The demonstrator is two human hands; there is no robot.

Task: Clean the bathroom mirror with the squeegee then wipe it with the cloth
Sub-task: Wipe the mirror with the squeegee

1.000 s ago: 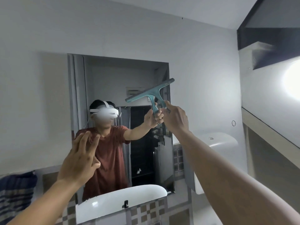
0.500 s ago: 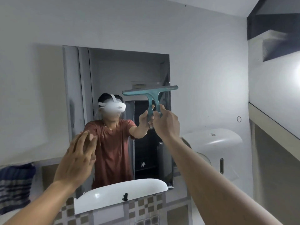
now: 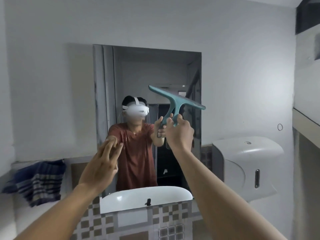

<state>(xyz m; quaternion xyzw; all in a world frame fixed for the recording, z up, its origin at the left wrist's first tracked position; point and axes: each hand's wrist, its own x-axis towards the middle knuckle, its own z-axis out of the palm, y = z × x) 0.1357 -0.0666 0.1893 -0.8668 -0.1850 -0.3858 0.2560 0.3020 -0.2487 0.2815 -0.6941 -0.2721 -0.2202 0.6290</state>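
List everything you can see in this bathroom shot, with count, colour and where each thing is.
mirror: one, silvery, straight ahead
squeegee: one, teal, held up tilted before the mirror's right side
cloth: one, dark blue checked, lying at far left
dispenser: one, white, mounted right of the mirror
tiles: many, brown and grey checks, below the mirror
basin: one, white, seen reflected at the mirror's bottom
left hand: one, fingers straight, raised before the mirror's lower left
right hand: one, grips the squeegee's handle
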